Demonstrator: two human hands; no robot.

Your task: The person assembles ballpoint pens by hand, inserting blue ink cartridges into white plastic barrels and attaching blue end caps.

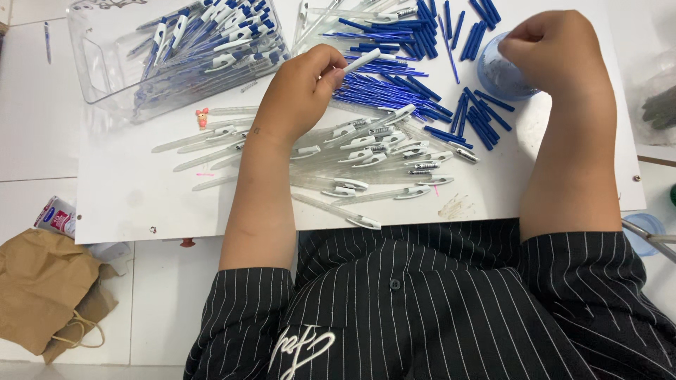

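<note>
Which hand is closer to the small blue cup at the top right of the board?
The right hand. It is over the blue cup, at its rim. The left hand is far to the cup's left, holding a white pen barrel above the pile.

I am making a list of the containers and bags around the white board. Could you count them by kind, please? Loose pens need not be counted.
Clear plastic bin holding assembled pens: 1
Blue cup under the right hand: 1
Brown paper bag on the floor: 1
Total: 3
</note>
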